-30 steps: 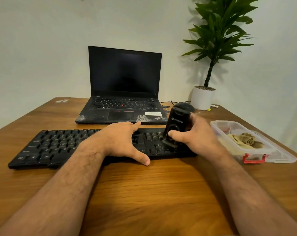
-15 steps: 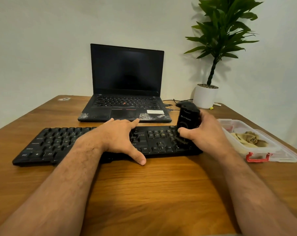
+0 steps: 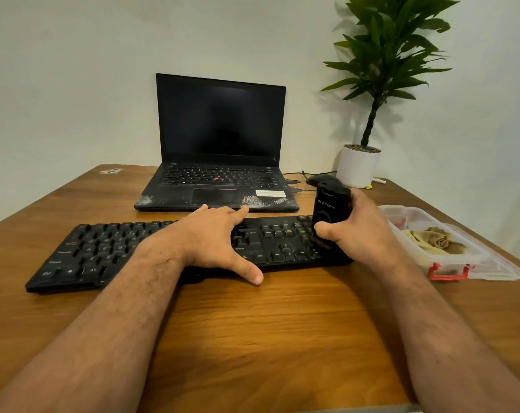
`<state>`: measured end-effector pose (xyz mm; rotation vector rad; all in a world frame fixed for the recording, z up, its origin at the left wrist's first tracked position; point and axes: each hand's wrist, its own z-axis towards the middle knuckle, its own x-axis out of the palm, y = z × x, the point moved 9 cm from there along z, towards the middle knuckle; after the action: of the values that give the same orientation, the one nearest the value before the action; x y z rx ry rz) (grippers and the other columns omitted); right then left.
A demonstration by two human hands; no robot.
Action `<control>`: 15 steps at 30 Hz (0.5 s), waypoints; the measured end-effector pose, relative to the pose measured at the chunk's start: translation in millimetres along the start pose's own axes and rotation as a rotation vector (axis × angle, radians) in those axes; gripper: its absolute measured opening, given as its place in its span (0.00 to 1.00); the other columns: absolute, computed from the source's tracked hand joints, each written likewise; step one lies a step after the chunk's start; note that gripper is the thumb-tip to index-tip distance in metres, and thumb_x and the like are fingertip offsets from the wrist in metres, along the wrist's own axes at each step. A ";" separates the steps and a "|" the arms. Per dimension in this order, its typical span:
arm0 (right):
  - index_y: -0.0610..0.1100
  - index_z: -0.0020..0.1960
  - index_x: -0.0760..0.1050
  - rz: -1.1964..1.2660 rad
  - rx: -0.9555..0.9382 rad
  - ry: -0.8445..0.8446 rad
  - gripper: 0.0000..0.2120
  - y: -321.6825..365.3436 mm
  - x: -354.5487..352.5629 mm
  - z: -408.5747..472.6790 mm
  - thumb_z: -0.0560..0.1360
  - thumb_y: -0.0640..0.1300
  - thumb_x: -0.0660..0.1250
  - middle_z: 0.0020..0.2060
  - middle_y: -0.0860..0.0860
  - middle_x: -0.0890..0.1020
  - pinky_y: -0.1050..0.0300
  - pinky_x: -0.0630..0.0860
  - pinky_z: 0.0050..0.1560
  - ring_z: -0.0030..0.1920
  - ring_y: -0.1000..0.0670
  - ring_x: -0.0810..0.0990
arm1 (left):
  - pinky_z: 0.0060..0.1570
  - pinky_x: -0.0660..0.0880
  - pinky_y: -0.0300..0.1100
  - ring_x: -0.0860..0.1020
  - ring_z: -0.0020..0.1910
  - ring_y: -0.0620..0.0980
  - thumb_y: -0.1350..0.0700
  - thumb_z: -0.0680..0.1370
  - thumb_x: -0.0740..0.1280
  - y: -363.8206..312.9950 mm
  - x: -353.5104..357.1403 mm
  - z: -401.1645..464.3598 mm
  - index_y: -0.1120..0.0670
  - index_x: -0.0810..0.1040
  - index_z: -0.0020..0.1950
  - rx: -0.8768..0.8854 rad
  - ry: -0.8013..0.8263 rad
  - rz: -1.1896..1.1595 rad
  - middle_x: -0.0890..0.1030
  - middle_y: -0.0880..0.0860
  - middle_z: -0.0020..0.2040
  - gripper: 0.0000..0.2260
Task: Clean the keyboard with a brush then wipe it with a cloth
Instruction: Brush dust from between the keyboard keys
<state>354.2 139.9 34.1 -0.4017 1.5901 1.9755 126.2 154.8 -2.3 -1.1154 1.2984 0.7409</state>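
Change: the brush [image 3: 330, 217] is seen further toward the keyboard's right end than one second earlier, and more upright; the left hand [image 3: 214, 238] is unchanged in place.
Right hand [image 3: 361, 231]: clenched round the brush; thumb laid across its lower front, fingers wrapped behind it.
Brush: black, white lettering on the front face; lower end set on the keys at the right end of the keyboard [image 3: 103, 251]. Bristles cannot be made out.
Left hand: released and spread flat on the keyboard's middle; fingers extended toward its far edge, thumb tip resting on the table [image 3: 282, 338] just off the near edge. Nothing held.
Arms: both forearms are extended from the near table edge toward the keyboard; right wrist bent inward.
Keyboard: black, lying lengthwise across the table, near side of the laptop [image 3: 220, 150].
Cloth [image 3: 431, 241]: tan, crumpled, lying in a clear box [image 3: 449, 263] with a red clasp, right of the keyboard.
Mouse [image 3: 321, 179]: dark, behind the brush, partly hidden.
Plant [image 3: 361, 166]: in a white pot, beyond the keyboard's right end.
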 end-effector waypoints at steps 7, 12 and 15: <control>0.51 0.57 0.75 0.095 0.018 0.240 0.21 -1.1 -0.9 -13.2 0.71 0.33 0.76 0.47 0.56 0.82 0.84 0.64 0.30 0.42 0.61 0.80 | 0.76 0.57 0.51 0.62 0.75 0.51 0.27 0.58 0.75 -0.9 -2.7 1.2 0.49 0.48 0.82 -0.020 -0.003 0.000 0.61 0.47 0.78 0.62; 0.52 0.61 0.71 -0.071 -0.031 0.114 0.23 0.1 -9.6 -5.2 0.71 0.40 0.77 0.47 0.58 0.78 0.87 0.59 0.29 0.42 0.64 0.72 | 0.74 0.62 0.50 0.61 0.76 0.50 0.27 0.56 0.75 2.6 -0.9 3.5 0.48 0.49 0.82 -0.024 0.001 -0.015 0.60 0.47 0.79 0.63; 0.51 0.61 0.73 -0.052 -0.020 0.117 0.25 -3.7 -1.5 1.1 0.69 0.41 0.79 0.49 0.57 0.81 0.74 0.73 0.37 0.48 0.58 0.79 | 0.74 0.63 0.49 0.62 0.75 0.50 0.25 0.53 0.74 2.9 -0.8 4.4 0.49 0.49 0.82 -0.012 -0.007 -0.008 0.61 0.47 0.78 0.65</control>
<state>357.8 141.1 32.2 -0.5706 1.6156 1.9616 125.0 160.0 -2.5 -1.1259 1.2847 0.7469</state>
